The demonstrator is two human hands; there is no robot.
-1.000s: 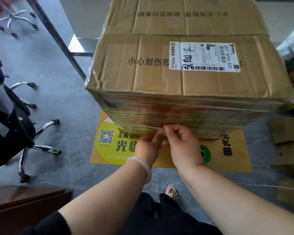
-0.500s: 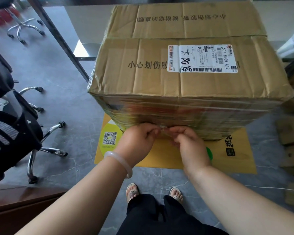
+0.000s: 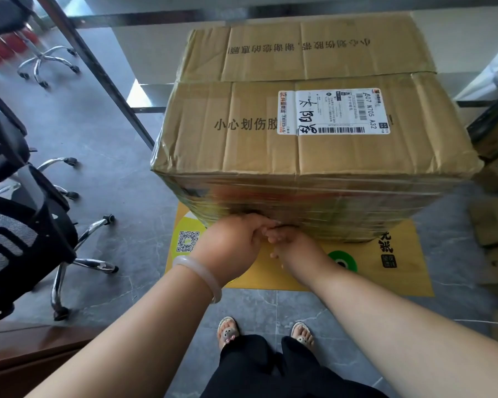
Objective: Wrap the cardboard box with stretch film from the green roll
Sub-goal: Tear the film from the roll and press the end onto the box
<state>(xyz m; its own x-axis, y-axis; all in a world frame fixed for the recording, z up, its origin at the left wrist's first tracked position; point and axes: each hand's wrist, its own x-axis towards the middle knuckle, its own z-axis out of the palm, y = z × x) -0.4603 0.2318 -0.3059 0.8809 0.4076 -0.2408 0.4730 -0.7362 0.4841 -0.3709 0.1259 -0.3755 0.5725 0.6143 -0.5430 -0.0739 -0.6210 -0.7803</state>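
Observation:
A big cardboard box point(image 3: 314, 124) with a white shipping label stands on the floor in front of me. Its near side is covered in several glossy bands of stretch film point(image 3: 328, 205). My left hand point(image 3: 230, 242), with a pale bangle on the wrist, presses against the lower part of that side, fingers curled on the film. My right hand point(image 3: 292, 244) touches it from the right, fingers pinched on the film at the same spot. The green roll point(image 3: 342, 261) lies on the yellow mat just right of my right wrist, half hidden by my arm.
A yellow floor mat point(image 3: 385, 271) lies under the box. Black office chairs point(image 3: 18, 225) with chrome legs stand at the left. Flattened cardboard pieces point(image 3: 495, 225) lie at the right. A dark metal post point(image 3: 98, 73) slants behind the box. A brown wooden edge point(image 3: 26, 349) is at lower left.
My hands have shifted from below the box's bottom edge up onto the film on its near side, left hand now higher and overlapping the right. The camera has tilted down slightly.

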